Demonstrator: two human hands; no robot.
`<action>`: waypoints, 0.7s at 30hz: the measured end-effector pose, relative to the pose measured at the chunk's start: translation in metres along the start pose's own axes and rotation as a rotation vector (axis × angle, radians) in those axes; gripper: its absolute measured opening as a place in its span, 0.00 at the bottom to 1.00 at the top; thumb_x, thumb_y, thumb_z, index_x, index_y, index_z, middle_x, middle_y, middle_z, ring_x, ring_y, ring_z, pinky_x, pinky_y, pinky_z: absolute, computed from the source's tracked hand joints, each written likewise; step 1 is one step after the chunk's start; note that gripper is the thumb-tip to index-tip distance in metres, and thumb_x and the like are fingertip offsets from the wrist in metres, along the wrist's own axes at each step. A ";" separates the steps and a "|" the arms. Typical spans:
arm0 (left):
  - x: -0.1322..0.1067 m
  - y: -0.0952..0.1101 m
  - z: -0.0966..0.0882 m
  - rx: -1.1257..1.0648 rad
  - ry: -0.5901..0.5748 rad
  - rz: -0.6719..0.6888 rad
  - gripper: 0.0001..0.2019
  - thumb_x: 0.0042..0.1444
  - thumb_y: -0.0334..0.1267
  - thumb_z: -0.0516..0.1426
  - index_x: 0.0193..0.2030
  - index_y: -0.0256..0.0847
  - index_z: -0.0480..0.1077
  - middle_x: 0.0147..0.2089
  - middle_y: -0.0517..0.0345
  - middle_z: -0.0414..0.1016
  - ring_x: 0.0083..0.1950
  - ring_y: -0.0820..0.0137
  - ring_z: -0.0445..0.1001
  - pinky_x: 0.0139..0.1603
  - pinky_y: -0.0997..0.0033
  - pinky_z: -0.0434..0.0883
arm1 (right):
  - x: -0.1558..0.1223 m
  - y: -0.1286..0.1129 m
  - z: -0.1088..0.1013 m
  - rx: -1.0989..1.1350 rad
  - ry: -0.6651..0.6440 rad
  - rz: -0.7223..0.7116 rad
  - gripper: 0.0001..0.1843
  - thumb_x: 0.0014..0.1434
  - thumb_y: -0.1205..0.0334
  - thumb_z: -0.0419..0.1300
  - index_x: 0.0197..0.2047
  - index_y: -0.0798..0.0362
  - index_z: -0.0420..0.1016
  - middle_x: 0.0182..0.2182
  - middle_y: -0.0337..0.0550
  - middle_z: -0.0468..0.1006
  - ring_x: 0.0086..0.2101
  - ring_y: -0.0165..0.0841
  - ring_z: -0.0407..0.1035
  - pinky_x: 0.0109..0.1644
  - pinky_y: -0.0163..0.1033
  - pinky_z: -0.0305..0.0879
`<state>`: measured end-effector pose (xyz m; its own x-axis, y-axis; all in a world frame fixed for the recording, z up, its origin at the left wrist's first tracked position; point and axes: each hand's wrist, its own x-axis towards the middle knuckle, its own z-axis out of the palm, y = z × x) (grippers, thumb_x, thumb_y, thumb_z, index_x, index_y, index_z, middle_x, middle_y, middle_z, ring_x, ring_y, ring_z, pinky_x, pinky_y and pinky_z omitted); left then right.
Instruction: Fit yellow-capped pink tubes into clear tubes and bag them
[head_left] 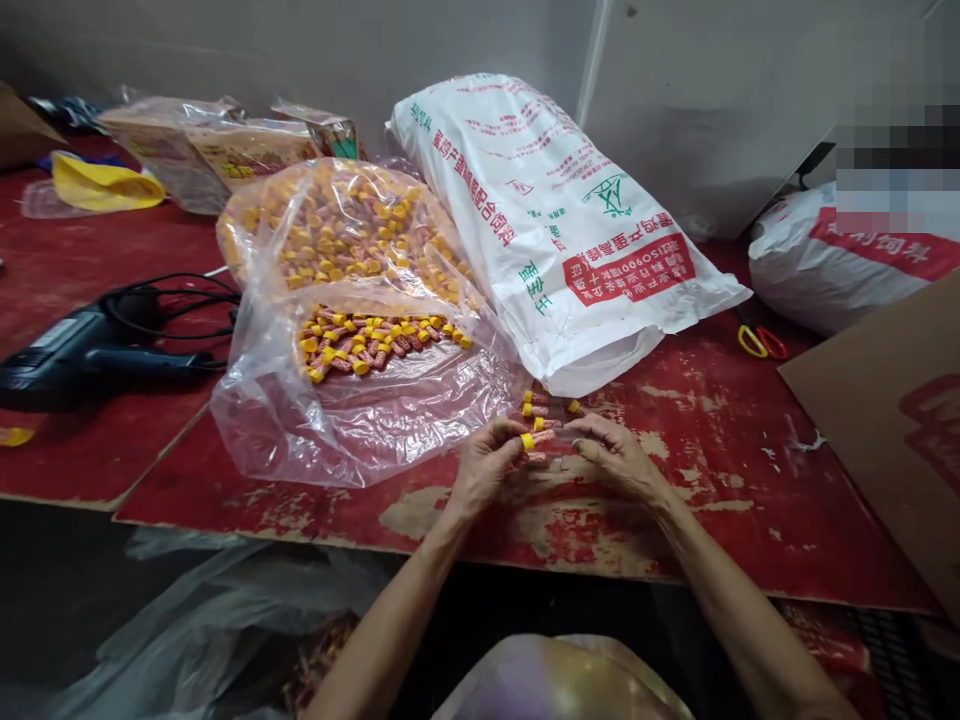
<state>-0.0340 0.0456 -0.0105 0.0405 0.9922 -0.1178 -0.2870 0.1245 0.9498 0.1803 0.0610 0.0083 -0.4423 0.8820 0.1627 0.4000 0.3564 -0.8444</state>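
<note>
Both hands meet over the worn red table (720, 500) near its front edge. My left hand (487, 465) is closed, pinching a small red tube with a yellow cap (534, 440). My right hand (615, 455) is closed on the other end of the same tube. A few more capped tubes (541, 405) lie on the table just beyond my fingers. A clear plastic bag (337, 330) to the left holds a heap of the same yellow-capped tubes (375, 340), its mouth open toward me.
A large white printed sack (555, 220) lies behind my hands. Yellow-and-red scissors (761, 342) rest to the right, beside a cardboard sheet (892, 420). A dark heat gun with cable (82, 345) lies at the left. More bags (202, 150) and another white sack (840, 260) stand at the back.
</note>
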 end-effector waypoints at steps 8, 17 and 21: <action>-0.039 -0.015 0.030 0.166 0.162 0.127 0.03 0.47 0.35 0.60 0.29 0.39 0.75 0.29 0.58 0.75 0.31 0.71 0.72 0.34 0.73 0.69 | -0.025 -0.021 0.028 -0.190 -0.046 -0.119 0.12 0.63 0.58 0.52 0.45 0.53 0.72 0.37 0.45 0.77 0.37 0.32 0.71 0.40 0.35 0.65; -0.044 -0.031 0.029 0.873 0.066 0.438 0.12 0.53 0.25 0.51 0.32 0.42 0.73 0.31 0.53 0.73 0.34 0.67 0.71 0.37 0.69 0.66 | -0.038 -0.003 0.015 -0.905 -0.242 0.064 0.08 0.59 0.60 0.55 0.32 0.52 0.72 0.23 0.43 0.76 0.23 0.32 0.68 0.27 0.34 0.50; -0.007 -0.010 0.002 1.012 0.359 0.446 0.08 0.56 0.30 0.51 0.37 0.40 0.71 0.35 0.52 0.71 0.35 0.67 0.70 0.36 0.69 0.64 | -0.034 0.012 0.008 -0.958 -0.327 0.057 0.09 0.60 0.62 0.54 0.29 0.52 0.70 0.23 0.43 0.74 0.21 0.29 0.64 0.26 0.35 0.43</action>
<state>-0.0296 0.0375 -0.0187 -0.1914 0.9114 0.3643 0.6951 -0.1362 0.7059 0.1933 0.0328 -0.0117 -0.5427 0.8292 -0.1339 0.8396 0.5400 -0.0585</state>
